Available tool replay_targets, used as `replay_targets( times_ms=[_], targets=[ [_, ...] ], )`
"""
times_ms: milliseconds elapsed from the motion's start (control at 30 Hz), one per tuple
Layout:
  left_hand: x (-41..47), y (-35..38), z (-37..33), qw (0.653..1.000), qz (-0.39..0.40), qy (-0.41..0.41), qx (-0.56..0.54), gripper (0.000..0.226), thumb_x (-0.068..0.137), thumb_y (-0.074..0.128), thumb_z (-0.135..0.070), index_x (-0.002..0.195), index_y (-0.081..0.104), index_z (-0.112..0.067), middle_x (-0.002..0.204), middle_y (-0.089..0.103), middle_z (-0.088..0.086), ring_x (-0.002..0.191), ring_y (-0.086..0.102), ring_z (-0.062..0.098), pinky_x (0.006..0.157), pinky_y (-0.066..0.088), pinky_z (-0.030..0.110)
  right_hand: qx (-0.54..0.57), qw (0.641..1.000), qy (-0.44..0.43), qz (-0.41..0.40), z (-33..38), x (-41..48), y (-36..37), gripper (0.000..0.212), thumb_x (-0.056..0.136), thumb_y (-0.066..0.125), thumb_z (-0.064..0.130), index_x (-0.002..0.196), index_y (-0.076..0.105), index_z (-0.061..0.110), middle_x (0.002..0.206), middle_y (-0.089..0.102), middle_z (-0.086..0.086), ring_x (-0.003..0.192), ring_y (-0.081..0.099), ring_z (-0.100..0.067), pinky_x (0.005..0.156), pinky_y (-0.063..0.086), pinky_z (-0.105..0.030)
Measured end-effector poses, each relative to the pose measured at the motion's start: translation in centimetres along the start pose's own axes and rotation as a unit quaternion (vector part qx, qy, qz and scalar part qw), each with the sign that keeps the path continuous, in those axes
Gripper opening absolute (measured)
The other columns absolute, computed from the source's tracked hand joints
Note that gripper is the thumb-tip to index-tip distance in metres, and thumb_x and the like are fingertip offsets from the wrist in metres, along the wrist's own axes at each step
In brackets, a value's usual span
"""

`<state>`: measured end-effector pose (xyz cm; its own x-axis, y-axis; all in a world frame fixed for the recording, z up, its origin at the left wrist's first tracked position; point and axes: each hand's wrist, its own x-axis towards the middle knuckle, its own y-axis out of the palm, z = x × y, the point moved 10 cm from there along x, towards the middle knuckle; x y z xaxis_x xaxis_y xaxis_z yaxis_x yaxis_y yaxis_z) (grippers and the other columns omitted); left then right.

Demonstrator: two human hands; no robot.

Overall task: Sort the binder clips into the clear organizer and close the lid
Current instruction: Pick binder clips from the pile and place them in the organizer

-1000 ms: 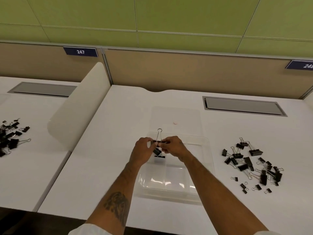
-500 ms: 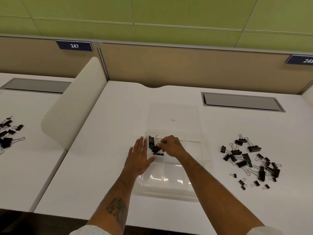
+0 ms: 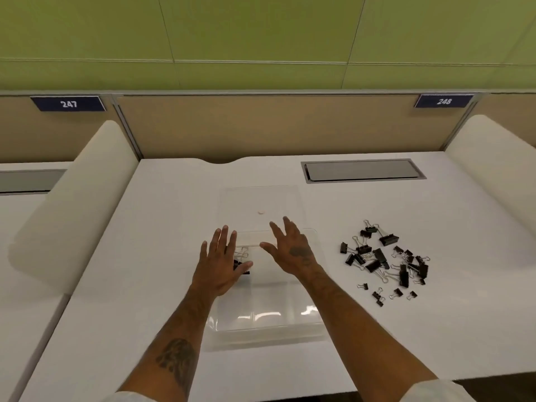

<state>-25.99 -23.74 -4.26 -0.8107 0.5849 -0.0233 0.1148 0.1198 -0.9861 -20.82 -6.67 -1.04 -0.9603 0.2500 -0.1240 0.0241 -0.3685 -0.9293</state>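
Both the left hand [image 3: 219, 264] and right hand [image 3: 293, 250] hover with fingers spread over the clear organizer [image 3: 266, 317] at centre frame, the binder clips [image 3: 383, 259] heaped at right.

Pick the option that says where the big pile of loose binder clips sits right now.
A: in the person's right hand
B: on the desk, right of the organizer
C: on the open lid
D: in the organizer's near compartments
B: the pile of binder clips lies on the white desk to the right of the clear organizer, apart from it, while the right hand is spread open and holds nothing.
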Motion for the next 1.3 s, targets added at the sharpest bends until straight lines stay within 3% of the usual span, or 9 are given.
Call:
replay_targets(
  times_ms=[133, 367, 600, 800, 933, 1067, 1300],
  targets=[
    [1.8, -0.4, -4.5, 0.999, -0.001, 0.048, -0.007, 0.102, 0.074, -0.005, -0.086, 0.153, -0.005, -0.021, 0.159, -0.018, 0.002, 0.145, -0.02, 0.019, 0.115, -0.009, 0.047, -0.008, 0.999, 0.045, -0.011, -5.3, -1.8, -1.3, 0.074, 0.093, 0.025, 0.066, 0.154, 0.009, 0.027, 0.162, -0.005, -0.01, 0.149, -0.005, -0.027, 0.118, 0.007, -0.051],
    [4.8, 0.5, -13.4, 0.994, 0.007, 0.105, -0.002, 0.095, 0.079, 0.002, -0.082, 0.153, -0.006, -0.022, 0.16, -0.015, 0.003, 0.147, -0.016, 0.02, 0.117, -0.003, 0.048, -0.011, 0.991, 0.131, -0.039, -16.0, -4.8, -4.4, 0.084, 0.084, 0.013, 0.074, 0.153, 0.015, 0.027, 0.161, 0.003, -0.013, 0.149, 0.001, -0.03, 0.117, 0.014, -0.053],
    [8.0, 1.9, -23.4, 0.991, 0.018, 0.129, 0.003, 0.095, 0.079, 0.0, -0.081, 0.153, -0.007, -0.022, 0.161, -0.012, 0.004, 0.148, -0.013, 0.02, 0.118, 0.0, 0.047, 0.002, 0.985, 0.168, -0.032, -26.7, -6.8, -6.6, 0.071, 0.094, 0.025, 0.065, 0.152, 0.018, 0.024, 0.161, 0.006, -0.011, 0.148, 0.002, -0.028, 0.117, 0.013, -0.052],
    [10.4, 3.6, -31.3, 0.99, 0.04, 0.132, -0.037, 0.084, 0.087, 0.02, -0.073, 0.153, -0.007, -0.028, 0.162, -0.008, 0.002, 0.149, 0.001, 0.023, 0.119, 0.017, 0.045, -0.003, 0.983, 0.182, -0.034, -34.1, -6.9, -7.7, 0.067, 0.095, 0.03, 0.061, 0.15, 0.022, 0.023, 0.16, 0.011, -0.013, 0.148, 0.008, -0.029, 0.116, 0.016, -0.052],
    [11.7, 5.4, -35.2, 0.988, 0.063, 0.138, -0.025, 0.081, 0.091, 0.028, -0.068, 0.154, -0.003, -0.027, 0.162, -0.001, 0.005, 0.147, 0.009, 0.026, 0.116, 0.025, 0.045, 0.008, 0.982, 0.186, -0.016, -37.1, -6.3, -7.4, 0.065, 0.096, 0.031, 0.059, 0.15, 0.023, 0.023, 0.16, 0.011, -0.013, 0.148, 0.008, -0.029, 0.116, 0.014, -0.051],
    [13.3, 7.1, -37.6, 0.988, 0.093, 0.12, -0.038, 0.077, 0.095, 0.044, -0.05, 0.153, 0.006, -0.017, 0.16, 0.009, 0.006, 0.145, 0.016, 0.024, 0.11, 0.033, 0.042, 0.005, 0.983, 0.182, -0.007, -38.9, -4.9, -7.2, 0.058, 0.1, 0.033, 0.048, 0.15, 0.022, 0.023, 0.159, 0.014, -0.012, 0.146, 0.013, -0.028, 0.117, 0.016, -0.049],
    [16.2, 9.0, -40.3, 0.985, 0.101, 0.124, -0.062, 0.061, 0.095, 0.051, -0.041, 0.145, 0.032, -0.012, 0.144, 0.04, 0.007, 0.127, 0.042, 0.022, 0.097, 0.046, 0.04, 0.041, 0.991, 0.125, 0.006, -39.3, -1.7, -6.7, 0.048, 0.101, 0.039, 0.027, 0.148, 0.03, 0.026, 0.149, 0.032, -0.01, 0.133, 0.034, -0.027, 0.104, 0.04, -0.042]
  ],
)
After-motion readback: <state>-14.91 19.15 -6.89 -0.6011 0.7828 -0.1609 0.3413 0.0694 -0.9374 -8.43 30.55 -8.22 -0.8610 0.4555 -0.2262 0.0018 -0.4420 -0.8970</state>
